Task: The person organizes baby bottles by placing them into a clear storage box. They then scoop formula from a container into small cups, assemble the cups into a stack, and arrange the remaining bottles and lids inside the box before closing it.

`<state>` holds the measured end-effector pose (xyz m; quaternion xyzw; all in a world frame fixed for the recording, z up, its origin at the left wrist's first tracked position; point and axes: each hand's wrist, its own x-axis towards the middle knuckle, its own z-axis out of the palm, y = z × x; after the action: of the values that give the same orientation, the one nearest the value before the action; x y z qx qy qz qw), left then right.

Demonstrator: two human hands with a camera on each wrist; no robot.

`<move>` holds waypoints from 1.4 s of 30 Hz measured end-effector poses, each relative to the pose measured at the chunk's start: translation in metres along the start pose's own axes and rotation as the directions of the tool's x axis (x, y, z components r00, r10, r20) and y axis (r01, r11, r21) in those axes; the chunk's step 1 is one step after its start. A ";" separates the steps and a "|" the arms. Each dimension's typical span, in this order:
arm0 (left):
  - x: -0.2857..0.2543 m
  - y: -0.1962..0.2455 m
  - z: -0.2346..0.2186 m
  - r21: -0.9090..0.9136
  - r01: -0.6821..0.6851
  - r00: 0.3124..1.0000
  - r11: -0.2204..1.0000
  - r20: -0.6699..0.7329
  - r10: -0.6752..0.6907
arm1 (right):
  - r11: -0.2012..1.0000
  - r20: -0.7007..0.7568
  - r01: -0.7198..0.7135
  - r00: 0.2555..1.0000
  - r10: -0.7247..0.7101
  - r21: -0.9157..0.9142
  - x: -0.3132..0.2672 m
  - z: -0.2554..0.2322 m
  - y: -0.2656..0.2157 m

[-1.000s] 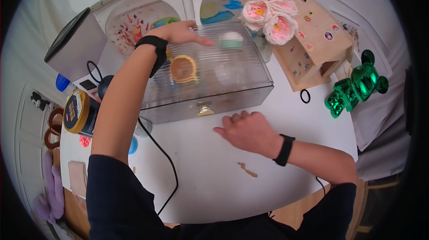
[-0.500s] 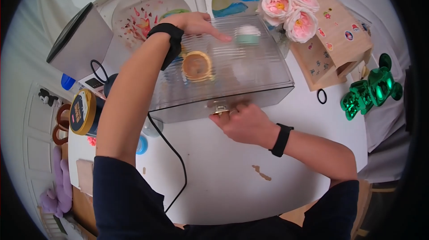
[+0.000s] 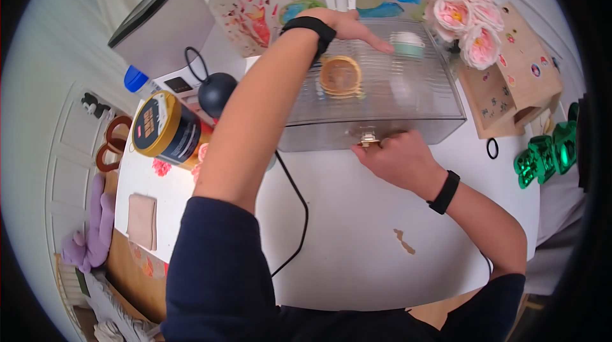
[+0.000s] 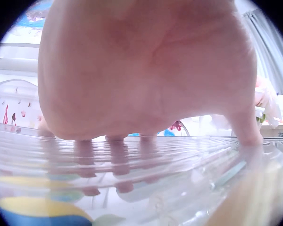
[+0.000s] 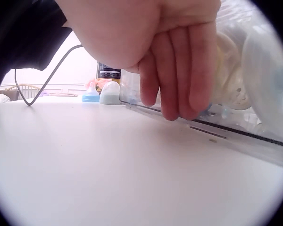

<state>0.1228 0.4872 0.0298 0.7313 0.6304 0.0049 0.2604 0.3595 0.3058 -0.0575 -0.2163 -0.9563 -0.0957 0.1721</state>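
Note:
A clear ribbed box (image 3: pixel 308 137) stands on the white table, a gold latch (image 3: pixel 368 139) on its front. Through its lid show a yellow-rimmed round item (image 3: pixel 340 76) and a green-and-white container (image 3: pixel 408 45). My left hand (image 3: pixel 346 26) rests on the lid near the back edge, thumb spread; the left wrist view has the palm (image 4: pixel 146 66) raised above the ribbed surface, fingertips down. At the latch, my right hand (image 3: pixel 405 161) pinches it with thumb and index finger. In the right wrist view the other fingers (image 5: pixel 177 75) hang against the box front.
Left of the box are a yellow-lidded tub (image 3: pixel 157 124), a dark round object (image 3: pixel 217 94) and a grey appliance (image 3: pixel 167 29). Pink flowers (image 3: pixel 479 45), a wooden house (image 3: pixel 532 80) and a green figurine (image 3: pixel 544 156) are at right. A black cable (image 3: pixel 304 214) crosses the table.
My right hand has moved up from the table in front of the box to its latch and taken hold of it. My left hand has stayed on the lid; the head view has shifted left.

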 end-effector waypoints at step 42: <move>-0.362 -0.104 0.147 0.088 0.271 0.825 0.959 -0.533 -0.185 | 0.958 -0.110 -0.280 0.952 0.285 0.060 -0.031 -0.034 -0.051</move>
<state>0.0025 0.1046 -0.0216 0.6402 0.7584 0.1206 0.0198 0.3728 0.2395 -0.0432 -0.3411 -0.9055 -0.0616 0.2448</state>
